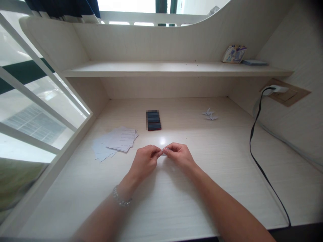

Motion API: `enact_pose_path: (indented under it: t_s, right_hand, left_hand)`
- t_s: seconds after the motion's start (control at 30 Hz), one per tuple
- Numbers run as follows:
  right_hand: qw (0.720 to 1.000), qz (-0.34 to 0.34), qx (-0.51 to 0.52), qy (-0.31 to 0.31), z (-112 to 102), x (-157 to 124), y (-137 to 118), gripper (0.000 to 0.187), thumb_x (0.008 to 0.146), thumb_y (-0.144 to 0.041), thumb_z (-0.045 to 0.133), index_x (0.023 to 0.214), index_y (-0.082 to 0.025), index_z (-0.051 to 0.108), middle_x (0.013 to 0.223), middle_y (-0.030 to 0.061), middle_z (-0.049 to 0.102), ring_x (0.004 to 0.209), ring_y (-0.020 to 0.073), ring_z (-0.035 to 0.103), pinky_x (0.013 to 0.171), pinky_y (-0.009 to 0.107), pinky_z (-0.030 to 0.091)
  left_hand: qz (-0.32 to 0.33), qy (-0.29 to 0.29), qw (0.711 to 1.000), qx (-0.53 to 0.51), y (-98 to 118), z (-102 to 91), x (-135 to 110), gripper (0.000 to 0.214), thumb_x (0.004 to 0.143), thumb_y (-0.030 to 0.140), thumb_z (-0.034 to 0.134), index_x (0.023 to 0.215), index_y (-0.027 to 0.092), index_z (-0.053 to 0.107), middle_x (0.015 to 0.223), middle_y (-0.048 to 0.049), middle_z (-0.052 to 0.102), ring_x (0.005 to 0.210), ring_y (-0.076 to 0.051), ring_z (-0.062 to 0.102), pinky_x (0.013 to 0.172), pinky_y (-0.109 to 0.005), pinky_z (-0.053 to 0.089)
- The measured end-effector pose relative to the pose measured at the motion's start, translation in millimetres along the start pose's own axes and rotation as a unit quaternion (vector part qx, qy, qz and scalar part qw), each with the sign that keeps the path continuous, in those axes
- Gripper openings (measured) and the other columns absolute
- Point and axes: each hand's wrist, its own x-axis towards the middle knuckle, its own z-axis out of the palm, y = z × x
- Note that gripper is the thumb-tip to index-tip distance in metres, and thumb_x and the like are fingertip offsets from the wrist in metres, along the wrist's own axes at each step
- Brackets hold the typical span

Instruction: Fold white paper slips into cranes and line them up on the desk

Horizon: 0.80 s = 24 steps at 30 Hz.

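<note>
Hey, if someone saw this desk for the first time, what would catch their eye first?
Probably the left hand and right hand, pinching a small white piece between them over the middle of the desk. Next might come the dark, pixelated rectangle just beyond them, with spread white sheets to its left. The black cord running down from the wall socket on the right likely stands out too.

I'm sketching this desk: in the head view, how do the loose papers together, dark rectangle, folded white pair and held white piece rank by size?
1. Loose papers
2. Dark rectangle
3. Folded white pair
Held white piece: mostly hidden, so unranked.
</note>
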Motion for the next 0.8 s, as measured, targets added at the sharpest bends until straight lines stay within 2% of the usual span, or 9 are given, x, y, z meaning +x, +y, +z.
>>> enact_pose_path:
  t_s: [0.1, 0.23, 0.47, 0.57, 0.67, 0.8]
  right_hand:
    - [0.998, 0.02, 0.052, 0.017, 0, 1, 1, 0.021, 0.068, -0.037, 0.071, 0.07, -0.017, 0.067, 0.066, 0.0013, 0.061, 0.064, 0.0139, 0.053, 0.061, 0.027, 0.041]
    - [0.993, 0.049, 0.094, 0.055, -3, 1, -4, 0.023, 0.067, -0.038, 0.071, 0.071, -0.016, 0.066, 0.071, 0.0027, 0.063, 0.069, 0.0149, 0.055, 0.063, 0.028, 0.043]
    - [0.993, 0.055, 0.1, 0.043, -3, 0, -5, 0.023, 0.067, -0.039, 0.072, 0.072, -0.017, 0.067, 0.072, 0.0033, 0.063, 0.07, 0.015, 0.056, 0.064, 0.028, 0.045]
    - [0.994, 0.057, 0.09, 0.021, -2, 0, -6, 0.024, 0.068, -0.04, 0.07, 0.073, -0.017, 0.067, 0.073, 0.0036, 0.063, 0.07, 0.0156, 0.056, 0.063, 0.029, 0.045]
    - [0.996, 0.042, 0.074, 0.012, -2, 0, -4, 0.025, 0.07, -0.041, 0.067, 0.074, -0.016, 0.068, 0.072, 0.004, 0.063, 0.069, 0.0155, 0.056, 0.061, 0.028, 0.045]
    - [0.999, 0.013, 0.047, 0.015, -3, 1, -2, 0.025, 0.071, -0.041, 0.067, 0.073, -0.016, 0.069, 0.07, 0.0035, 0.063, 0.067, 0.0146, 0.055, 0.062, 0.028, 0.044]
  left_hand:
    - [-0.016, -0.009, 0.998, -0.052, -2, -2.3, 1, 0.014, 0.079, 0.03, 0.059, 0.082, 0.022, 0.07, 0.08, -0.0021, 0.07, 0.073, -0.015, 0.062, 0.068, -0.025, 0.045]
    - [-0.075, -0.025, 0.986, -0.144, -7, -0.5, 1, 0.031, 0.069, 0.038, 0.068, 0.095, 0.021, 0.067, 0.083, -0.0034, 0.071, 0.075, -0.018, 0.064, 0.068, -0.026, 0.047]
    - [-0.062, -0.013, 0.988, -0.143, -5, 2.6, 1, 0.024, 0.079, 0.04, 0.057, 0.076, 0.018, 0.066, 0.069, -0.0021, 0.066, 0.063, -0.013, 0.057, 0.058, -0.023, 0.042]
    - [-0.077, -0.02, 0.983, -0.165, -10, 2.5, 1, 0.025, 0.079, 0.039, 0.057, 0.07, 0.017, 0.064, 0.065, -0.0018, 0.064, 0.061, -0.013, 0.055, 0.057, -0.023, 0.042]
    - [-0.084, -0.031, 0.979, -0.184, -14, 2.1, 2, 0.025, 0.078, 0.039, 0.058, 0.068, 0.016, 0.062, 0.064, -0.002, 0.063, 0.06, -0.013, 0.055, 0.057, -0.023, 0.042]
    - [-0.079, -0.045, 0.976, -0.2, -11, 3.6, 2, 0.023, 0.078, 0.039, 0.058, 0.077, 0.016, 0.065, 0.07, -0.0034, 0.065, 0.065, -0.014, 0.058, 0.06, -0.024, 0.044]
